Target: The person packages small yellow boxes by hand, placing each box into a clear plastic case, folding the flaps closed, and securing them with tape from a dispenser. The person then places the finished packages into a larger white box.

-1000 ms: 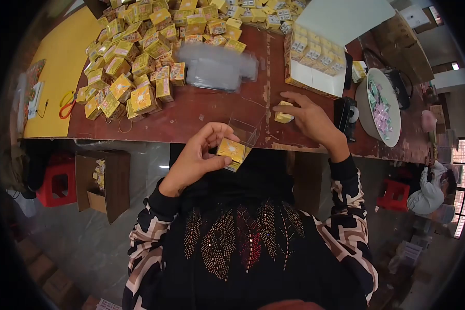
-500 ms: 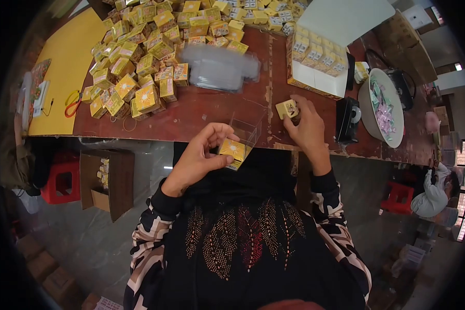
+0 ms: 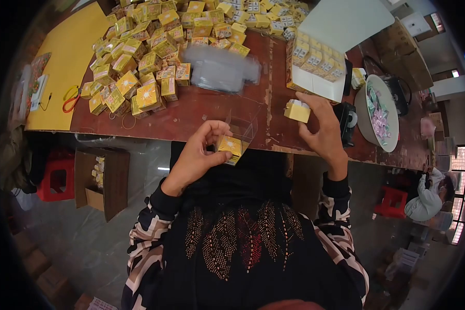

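Note:
My left hand [image 3: 199, 152] grips a small yellow box [image 3: 229, 148] with a white starburst on its face, thumb across the near side. A clear plastic case [image 3: 243, 126] reaches out beyond that box, over the table's front edge. To the right, my right hand [image 3: 325, 126] holds a small plain yellow box [image 3: 297, 110] between thumb and fingers, its pale end facing away from me. Just past this hand stands an open display carton [image 3: 323, 88], with rows of small boxes in its far part and bare white card at the near part.
A large heap of yellow boxes [image 3: 150, 62] covers the back left. Clear plastic sheets [image 3: 217, 72] lie mid-table. Red-handled scissors [image 3: 71, 99] are at left. A black tape dispenser [image 3: 348, 124] and a white basin [image 3: 390, 132] of wrapped pieces stand right. Another person [image 3: 429, 199] sits far right.
My right hand has shifted slightly right, turning its small box so a plain yellow side shows instead of the printed one. My left hand keeps its hold, nearly in place.

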### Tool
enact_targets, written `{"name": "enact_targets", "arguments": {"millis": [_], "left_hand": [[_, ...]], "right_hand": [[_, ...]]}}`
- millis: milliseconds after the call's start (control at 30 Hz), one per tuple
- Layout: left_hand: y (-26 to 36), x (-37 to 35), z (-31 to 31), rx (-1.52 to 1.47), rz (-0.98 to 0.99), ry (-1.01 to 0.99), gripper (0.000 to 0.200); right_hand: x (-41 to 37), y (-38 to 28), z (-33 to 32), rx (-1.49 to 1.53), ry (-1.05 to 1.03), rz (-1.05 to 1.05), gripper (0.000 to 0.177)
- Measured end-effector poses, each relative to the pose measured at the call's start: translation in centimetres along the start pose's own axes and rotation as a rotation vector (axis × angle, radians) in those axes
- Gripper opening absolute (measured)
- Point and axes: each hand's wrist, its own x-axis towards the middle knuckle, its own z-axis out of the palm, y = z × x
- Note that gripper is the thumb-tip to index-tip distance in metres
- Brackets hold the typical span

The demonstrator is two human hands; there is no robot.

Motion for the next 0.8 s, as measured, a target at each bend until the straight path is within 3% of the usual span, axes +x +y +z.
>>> {"name": "enact_targets", "arguments": {"millis": [133,300,433,500,533,600,733,800], "left_hand": [[0.1,0.0,0.4,-0.033,0.002,0.019,0.050],[0.3,0.4,0.7,0.082,0.036,0.035,0.051],[0.6,0.6,1.4,0.040,0.051,0.046,0.050],[1.1,0.6,1.9,0.118,0.042,0.084,0.049],[1.3,0.6,2.1,0.119,0.041,0.084,0.049],[1.4,0.6,2.4,0.107,0.008,0.071,0.049],[1.1,0.7,2.5,0.124,0.018,0.049,0.049],[1.3,0.7,2.7,0.092,0.007,0.042,0.050]], "right_hand": [[-0.1,0.1,-0.3,0.004,0.032,-0.040,0.049],[0.1,0.0,0.0,0.097,0.228,-0.109,0.048],[0.1,-1.0,0.4,0.197,0.257,-0.038,0.048],[0.1,-1.8,1.5,0.716,0.238,0.110,0.048],[0.1,-2.1,1.9,0.717,0.238,0.111,0.048],[0.0,-2.6,2.6,1.026,0.209,0.203,0.050],[-0.2,-2.9,4.0,1.215,0.175,0.254,0.051],[-0.4,-2.3,4.8,1.234,0.166,0.163,0.050]]}}
